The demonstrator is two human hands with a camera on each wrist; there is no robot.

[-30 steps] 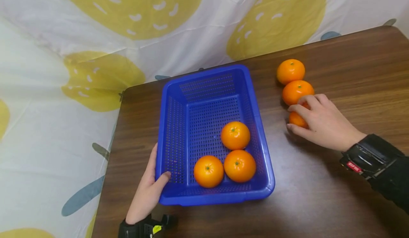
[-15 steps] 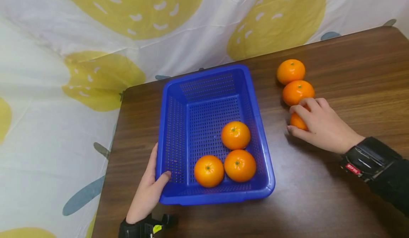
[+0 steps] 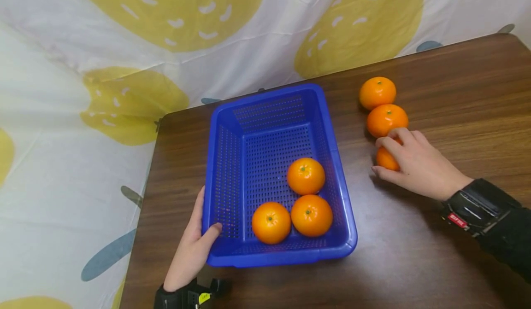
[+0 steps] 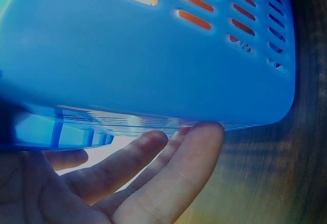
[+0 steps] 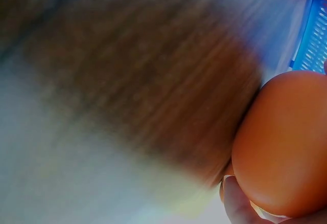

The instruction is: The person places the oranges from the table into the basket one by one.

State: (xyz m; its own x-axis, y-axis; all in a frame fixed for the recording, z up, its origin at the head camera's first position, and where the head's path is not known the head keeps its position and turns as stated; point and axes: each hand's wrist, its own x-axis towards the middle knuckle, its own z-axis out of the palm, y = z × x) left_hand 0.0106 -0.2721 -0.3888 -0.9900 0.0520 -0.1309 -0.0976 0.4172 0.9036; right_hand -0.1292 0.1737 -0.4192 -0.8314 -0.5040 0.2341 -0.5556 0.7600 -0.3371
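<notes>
My left hand [image 3: 191, 242] holds the near left corner of a blue plastic basket [image 3: 280, 257], thumb over the rim and fingers along the outer wall. In the left wrist view the fingers [image 4: 176, 180] touch the basket's perforated side [image 4: 127, 65]. At the right, my right hand [image 3: 419, 164] grips an orange [image 3: 386, 159] that stands on the table, its fingers curled over it and partly hiding it. That same orange [image 5: 286, 147] fills the right edge of the right wrist view. Just behind it are a second orange [image 3: 386, 119] and a third orange [image 3: 377, 92], in a row.
Inside the basket, three oranges lie near its front right: one orange [image 3: 306, 176] farther back, another orange [image 3: 311, 215] at the corner, and one orange [image 3: 271, 223] to its left. The brown wooden table [image 3: 469, 83] meets a lemon-patterned cloth [image 3: 274, 19] at the back.
Hardly anything differs: my right hand has shifted very slightly on the orange. The left hand, the basket and the other oranges stay where they were.
</notes>
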